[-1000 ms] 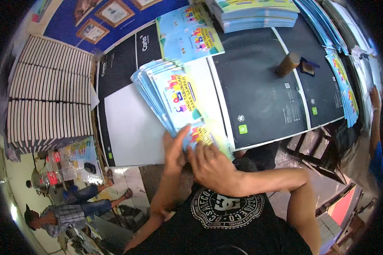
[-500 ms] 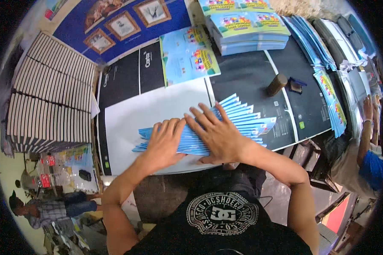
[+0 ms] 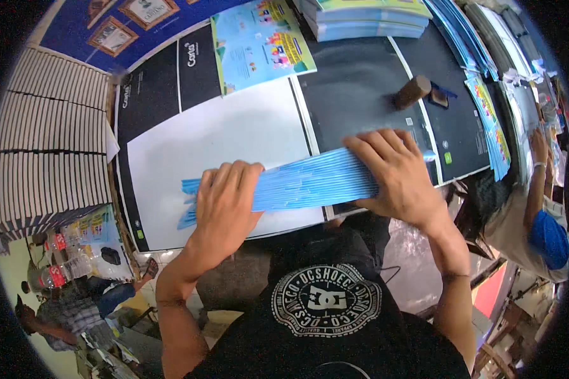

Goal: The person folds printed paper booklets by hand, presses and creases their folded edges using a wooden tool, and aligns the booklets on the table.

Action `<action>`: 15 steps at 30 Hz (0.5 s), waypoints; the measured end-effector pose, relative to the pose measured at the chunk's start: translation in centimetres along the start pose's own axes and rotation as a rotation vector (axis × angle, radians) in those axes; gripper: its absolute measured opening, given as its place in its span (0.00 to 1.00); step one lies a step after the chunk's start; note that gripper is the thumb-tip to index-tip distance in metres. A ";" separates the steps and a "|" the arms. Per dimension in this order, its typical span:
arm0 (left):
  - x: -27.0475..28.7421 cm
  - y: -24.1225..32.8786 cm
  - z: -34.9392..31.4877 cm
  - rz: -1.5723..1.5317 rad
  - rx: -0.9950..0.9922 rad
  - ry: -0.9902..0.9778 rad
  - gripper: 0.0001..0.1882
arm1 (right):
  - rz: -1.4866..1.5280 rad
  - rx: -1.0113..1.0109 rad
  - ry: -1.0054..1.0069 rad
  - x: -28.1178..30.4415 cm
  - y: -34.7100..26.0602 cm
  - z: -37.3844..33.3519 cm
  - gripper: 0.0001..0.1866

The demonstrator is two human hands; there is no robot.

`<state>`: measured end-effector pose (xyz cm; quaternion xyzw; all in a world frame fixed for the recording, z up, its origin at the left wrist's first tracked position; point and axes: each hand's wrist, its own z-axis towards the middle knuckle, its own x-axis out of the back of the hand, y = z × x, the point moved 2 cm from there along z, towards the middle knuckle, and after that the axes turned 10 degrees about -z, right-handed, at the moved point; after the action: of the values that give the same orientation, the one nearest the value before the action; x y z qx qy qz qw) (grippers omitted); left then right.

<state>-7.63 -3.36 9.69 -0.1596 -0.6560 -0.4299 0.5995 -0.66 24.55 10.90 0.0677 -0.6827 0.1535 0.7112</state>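
A bundle of thin light-blue booklets (image 3: pixel 309 180) lies between my hands, their many folded edges showing as close stripes. My left hand (image 3: pixel 224 202) wraps over its left end, where a few corners stick out unevenly. At the other end, my right hand (image 3: pixel 398 174) grips the bundle with the fingers over the far side and the thumb at the near side. Beneath is a white sheet (image 3: pixel 170 155) spread on the dark table top (image 3: pixel 360 82). Both palms hide the booklet ends they cover.
Behind lie a flat printed cover sheet (image 3: pixel 259 50) and a tall booklet stack (image 3: pixel 366 22). A brown cylindrical block (image 3: pixel 412 93) and a small dark ink pad (image 3: pixel 439 96) stand at right. Thick book stacks (image 3: pixel 50 145) rise at left. Other people (image 3: pixel 550 240) are at both sides.
The fanned booklets have been drawn into a tighter, longer bundle. My right hand has moved right to its end, my left hand slightly left. The view has shifted, so the table sits higher.
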 end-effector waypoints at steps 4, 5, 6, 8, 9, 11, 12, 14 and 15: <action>-2.1 -2.1 1.5 -0.029 0.050 -0.072 0.33 | 0.060 -0.057 -0.053 -0.6 3.1 -1.8 0.62; -2.3 -2.3 1.4 -0.044 0.041 -0.074 0.35 | 0.177 -0.098 -0.025 -1.1 5.0 -3.3 0.64; -2.3 -2.2 0.8 -0.059 0.035 -0.085 0.37 | 0.303 -0.141 -0.001 -1.8 5.8 -4.7 0.65; -2.2 -1.8 0.9 -0.061 0.029 -0.101 0.39 | 0.627 -0.259 0.173 -4.0 6.8 -5.9 0.62; -2.2 -1.5 1.2 -0.055 0.025 -0.116 0.41 | 0.952 -0.372 0.359 -5.6 7.6 -6.6 0.61; -2.1 -0.9 1.7 -0.062 0.012 -0.109 0.43 | 1.366 -0.604 0.678 -8.4 6.8 -6.2 0.66; -2.1 -0.6 2.0 -0.065 0.007 -0.094 0.45 | 1.328 -0.527 0.608 -9.7 5.6 -5.9 0.64; -2.6 0.1 2.4 -0.056 -0.004 -0.087 0.47 | 1.197 -0.383 0.495 -9.8 1.4 -3.8 0.62; -2.9 0.3 2.3 -0.052 -0.008 -0.075 0.48 | 1.164 -0.335 0.457 -9.8 -0.4 -2.7 0.61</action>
<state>-8.29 -0.55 7.33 -0.1611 -0.6803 -0.4418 0.5622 1.81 23.74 1.11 -0.4596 -0.4541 0.4158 0.6400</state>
